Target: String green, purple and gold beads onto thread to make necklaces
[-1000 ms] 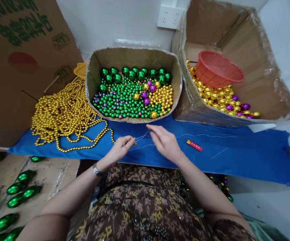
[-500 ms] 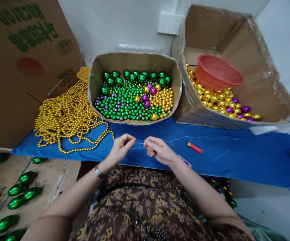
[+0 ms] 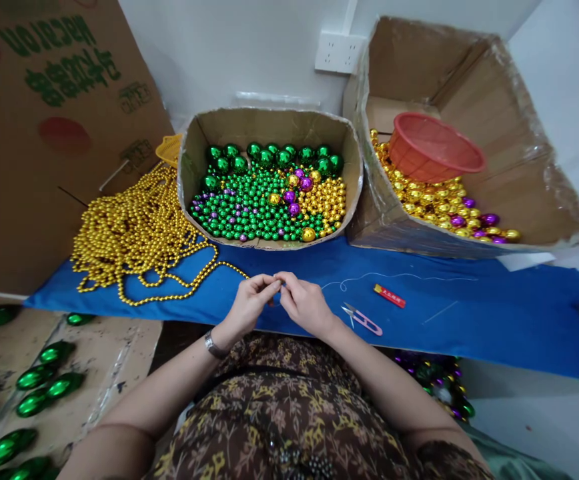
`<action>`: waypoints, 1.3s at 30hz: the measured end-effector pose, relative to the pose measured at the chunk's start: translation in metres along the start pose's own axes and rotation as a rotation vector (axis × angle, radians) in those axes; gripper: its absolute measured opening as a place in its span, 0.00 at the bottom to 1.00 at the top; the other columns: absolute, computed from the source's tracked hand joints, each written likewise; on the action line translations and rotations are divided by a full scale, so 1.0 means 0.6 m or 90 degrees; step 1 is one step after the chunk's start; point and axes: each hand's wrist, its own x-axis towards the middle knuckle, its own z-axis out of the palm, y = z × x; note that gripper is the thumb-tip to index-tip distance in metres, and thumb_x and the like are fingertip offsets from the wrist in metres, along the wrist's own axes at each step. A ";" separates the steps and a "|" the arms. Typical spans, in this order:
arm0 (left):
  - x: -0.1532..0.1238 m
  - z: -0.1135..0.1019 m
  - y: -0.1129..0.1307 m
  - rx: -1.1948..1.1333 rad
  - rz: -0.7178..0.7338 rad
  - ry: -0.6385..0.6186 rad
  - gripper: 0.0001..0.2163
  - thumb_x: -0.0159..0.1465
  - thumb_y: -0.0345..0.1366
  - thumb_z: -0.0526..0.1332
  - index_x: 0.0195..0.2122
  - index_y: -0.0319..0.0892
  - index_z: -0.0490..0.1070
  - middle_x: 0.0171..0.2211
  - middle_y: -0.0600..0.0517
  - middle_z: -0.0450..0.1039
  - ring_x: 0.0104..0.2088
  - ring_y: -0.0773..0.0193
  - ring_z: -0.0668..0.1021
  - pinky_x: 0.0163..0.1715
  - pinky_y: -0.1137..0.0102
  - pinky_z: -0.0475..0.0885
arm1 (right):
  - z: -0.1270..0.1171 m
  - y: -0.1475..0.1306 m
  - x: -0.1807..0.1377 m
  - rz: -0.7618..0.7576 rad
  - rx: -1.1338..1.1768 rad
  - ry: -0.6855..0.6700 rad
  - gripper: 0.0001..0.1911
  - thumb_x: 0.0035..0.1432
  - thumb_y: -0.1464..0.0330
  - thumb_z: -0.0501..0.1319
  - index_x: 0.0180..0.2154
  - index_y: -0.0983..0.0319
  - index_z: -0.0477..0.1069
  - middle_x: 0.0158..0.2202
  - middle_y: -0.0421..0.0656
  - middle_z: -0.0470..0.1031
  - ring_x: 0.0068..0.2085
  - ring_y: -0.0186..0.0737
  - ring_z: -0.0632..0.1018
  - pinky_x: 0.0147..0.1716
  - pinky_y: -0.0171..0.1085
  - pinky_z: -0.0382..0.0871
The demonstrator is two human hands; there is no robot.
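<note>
My left hand and my right hand meet fingertip to fingertip over the front edge of the blue cloth. Both pinch a thin white thread that trails off to the right across the cloth. A strand of gold beads runs from the heap on the left up to my left hand. Behind my hands stands a cardboard box filled with green, gold and purple beads.
Small thread snips and a red lighter lie right of my hands. A bigger box at the right holds gold balls and an orange basket. Green ornaments lie on cardboard at lower left.
My hands have come together from about a hand's width apart until the fingertips touch. The right hand moved left, uncovering the snips. The gold bead strand now reaches closer to my left hand.
</note>
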 end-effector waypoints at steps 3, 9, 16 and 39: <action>0.003 -0.002 0.002 -0.016 -0.013 -0.007 0.15 0.55 0.45 0.68 0.30 0.37 0.75 0.25 0.53 0.73 0.22 0.72 0.69 0.22 0.75 0.66 | -0.008 0.001 -0.002 0.048 0.033 -0.019 0.15 0.65 0.69 0.50 0.52 0.62 0.62 0.32 0.41 0.79 0.32 0.38 0.79 0.34 0.33 0.69; 0.006 -0.013 0.007 0.002 -0.038 -0.041 0.15 0.55 0.46 0.68 0.31 0.37 0.74 0.27 0.52 0.74 0.22 0.71 0.70 0.22 0.75 0.66 | -0.032 0.030 -0.007 -0.091 -0.079 0.011 0.13 0.69 0.67 0.49 0.44 0.61 0.71 0.38 0.46 0.77 0.40 0.40 0.78 0.42 0.35 0.68; 0.006 -0.022 0.006 0.000 -0.096 -0.145 0.16 0.56 0.47 0.67 0.29 0.37 0.71 0.25 0.53 0.72 0.21 0.73 0.68 0.21 0.76 0.64 | -0.024 0.049 0.004 -0.162 -0.134 0.063 0.12 0.69 0.67 0.51 0.41 0.61 0.72 0.35 0.45 0.76 0.37 0.37 0.75 0.38 0.34 0.67; -0.003 -0.003 0.010 0.123 0.032 -0.076 0.13 0.61 0.45 0.62 0.33 0.38 0.75 0.22 0.54 0.71 0.23 0.69 0.71 0.26 0.73 0.67 | -0.008 0.014 -0.014 -0.150 -0.255 0.232 0.09 0.66 0.67 0.56 0.41 0.60 0.75 0.36 0.42 0.78 0.36 0.34 0.76 0.36 0.34 0.62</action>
